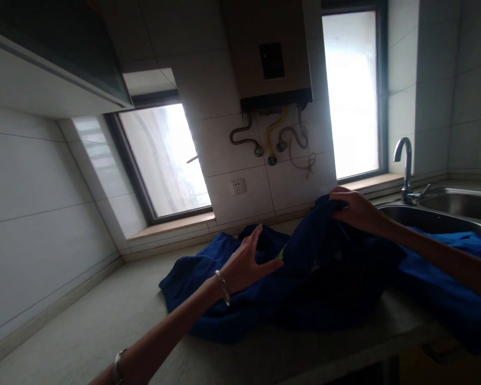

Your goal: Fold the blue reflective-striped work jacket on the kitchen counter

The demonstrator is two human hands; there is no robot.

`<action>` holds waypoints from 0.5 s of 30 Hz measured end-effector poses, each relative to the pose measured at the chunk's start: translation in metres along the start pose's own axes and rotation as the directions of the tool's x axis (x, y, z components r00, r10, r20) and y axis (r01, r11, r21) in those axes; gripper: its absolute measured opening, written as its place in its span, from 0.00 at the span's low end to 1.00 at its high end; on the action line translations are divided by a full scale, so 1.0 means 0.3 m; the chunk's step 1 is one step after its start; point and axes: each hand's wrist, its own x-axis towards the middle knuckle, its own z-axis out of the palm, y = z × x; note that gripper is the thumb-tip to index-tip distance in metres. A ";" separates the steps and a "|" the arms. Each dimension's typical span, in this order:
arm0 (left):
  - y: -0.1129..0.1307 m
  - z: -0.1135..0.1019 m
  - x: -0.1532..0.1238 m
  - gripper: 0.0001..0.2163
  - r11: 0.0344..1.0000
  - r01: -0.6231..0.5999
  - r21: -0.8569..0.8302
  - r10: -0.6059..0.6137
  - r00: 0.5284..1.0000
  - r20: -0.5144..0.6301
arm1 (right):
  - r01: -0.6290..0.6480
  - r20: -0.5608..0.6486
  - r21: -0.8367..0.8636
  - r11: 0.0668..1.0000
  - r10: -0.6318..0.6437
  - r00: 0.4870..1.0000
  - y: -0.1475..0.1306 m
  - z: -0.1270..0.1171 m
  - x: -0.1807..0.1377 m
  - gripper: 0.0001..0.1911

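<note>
1. Two windows break up the tiled wall ahead of me: a wide window (164,160) on the left and a tall narrow window (353,96) on the right. Between them hangs a boxy water heater (270,51) with bent pipes (272,139) below it, and under those a wall socket (238,186).
2. A dark overhead cabinet (52,59) juts out at the upper left, above the tiles.
3. At the right a curved faucet (404,160) stands behind a steel sink (436,216); one end of the cloth lies just beside the sink's near rim.
4. The pale countertop (84,331) runs from the left corner to the sink. A blue garment (304,283) sprawls rumpled across it, part of it hanging over the front edge at the right.
5. My left hand (246,264), a bracelet (223,286) at the wrist, sits on the garment's left half. The fingers (270,266) are stretched out and loose, thumb raised, pressing flat rather than clutching.
6. My right hand (356,211) is further back, at the raised fold near the sink. Its fingers (339,199) curl over the top of that fold and pinch the blue fabric, lifting it off the counter.
7. My right forearm crosses above the cloth's right portion and hides some of it.
8. The light is dim, so the garment's seams and shape are hard to make out.
</note>
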 end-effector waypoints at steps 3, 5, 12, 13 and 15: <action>0.101 0.085 0.041 0.50 0.993 0.053 -0.110 -0.046 0.997 0.067 | 0.031 -0.086 0.023 0.999 -0.029 0.996 -0.080 0.074 0.072 0.04; 0.108 0.141 0.068 0.37 0.974 0.108 -0.197 -0.094 0.992 0.079 | 0.009 -0.102 0.165 0.986 0.008 0.995 -0.112 0.121 0.085 0.08; -0.144 0.083 0.121 0.05 0.835 0.230 -0.499 -0.331 0.936 -0.123 | -0.034 0.002 0.306 0.951 0.035 0.999 -0.031 0.069 -0.047 0.40; -0.185 0.046 0.118 0.05 0.826 0.247 -0.506 -0.365 0.919 -0.147 | -0.052 -0.062 0.241 0.969 0.069 0.996 0.021 0.039 -0.078 0.36; -0.251 -0.028 0.106 0.07 0.825 0.281 -0.490 -0.401 0.902 -0.159 | -0.153 -0.176 0.137 0.979 0.176 0.969 0.146 -0.010 -0.145 0.26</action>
